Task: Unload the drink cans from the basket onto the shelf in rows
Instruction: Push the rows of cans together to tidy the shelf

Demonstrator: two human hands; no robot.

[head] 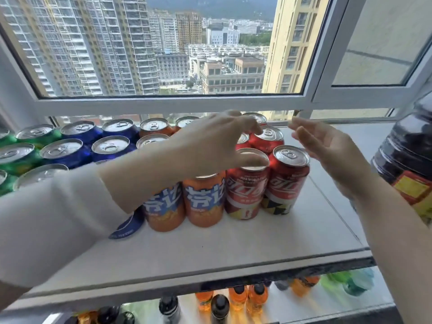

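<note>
Rightward, dark bottle (406,146) flanks red cans (288,181)

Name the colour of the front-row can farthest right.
The rightmost front-row metal drink can is red with white lettering, head view.

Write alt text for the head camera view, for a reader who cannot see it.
A person's left hand spreads over red Coca-Cola cans while the right hand hovers open beside them. Cans stand in rows by colour on a white shelf under a window: green cans, blue cans, orange Fanta cans, then red. A dark bottle stands at the right.
</note>
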